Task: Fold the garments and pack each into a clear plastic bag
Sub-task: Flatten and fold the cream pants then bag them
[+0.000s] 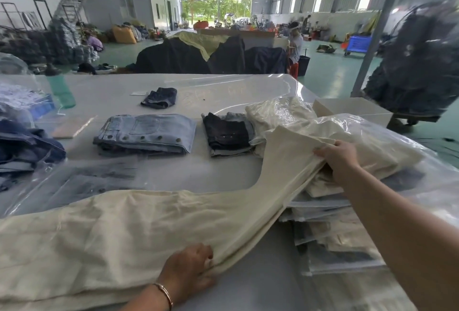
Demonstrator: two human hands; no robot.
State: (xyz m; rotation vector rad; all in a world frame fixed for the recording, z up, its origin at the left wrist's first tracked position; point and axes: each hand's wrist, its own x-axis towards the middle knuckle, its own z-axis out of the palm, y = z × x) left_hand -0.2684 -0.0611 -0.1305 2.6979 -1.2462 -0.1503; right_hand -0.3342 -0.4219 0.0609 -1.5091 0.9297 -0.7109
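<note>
A long cream garment point(154, 223) lies across the near side of the table point(223, 171), stretching up to the right. My left hand point(192, 271) grips its near edge at the bottom middle. My right hand point(337, 159) holds the far end of the cream fabric, above a pile of cream garments in clear plastic bags point(360, 136). Folded light blue jeans point(146, 134) and a folded black garment point(227, 133) lie in the middle of the table. A clear plastic bag point(82, 181) lies flat at the left.
Small dark folded shorts point(160, 98) sit farther back. A heap of dark denim point(27, 146) lies at the left edge. Bagged garments point(335, 241) are stacked at the near right. A white box point(352, 109) stands at the right edge. A person sits beyond the table.
</note>
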